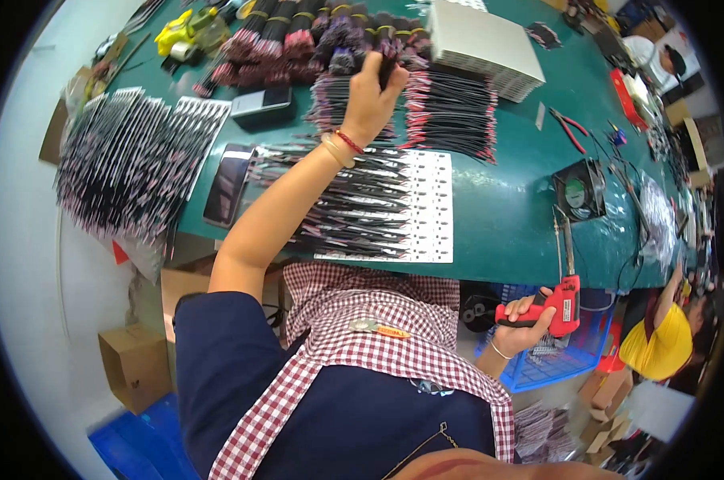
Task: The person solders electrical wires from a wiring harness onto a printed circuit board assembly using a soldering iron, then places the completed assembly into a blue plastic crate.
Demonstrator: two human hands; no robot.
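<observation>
My left hand [372,102] reaches to the far middle of the table, its fingers closed round a small bunch of dark wires [388,67]. Tied bundles of wires [276,30] lie beyond it, and loose black wires with red ends [452,116] are spread just to its right. My right hand [530,324] grips a red soldering gun [568,306] at the table's front edge, with its tip pointing away from me. Under my left forearm is a white board [431,206] with rows of small dark parts and black wires across it.
Several wired boards [126,164] are piled at the left, near a phone [228,186] and a dark box [262,106]. A stack of white boards [486,48] stands at the back. Red-handled pliers [570,130] and a small black fan [578,190] lie at right. Another person [660,340] sits farther right.
</observation>
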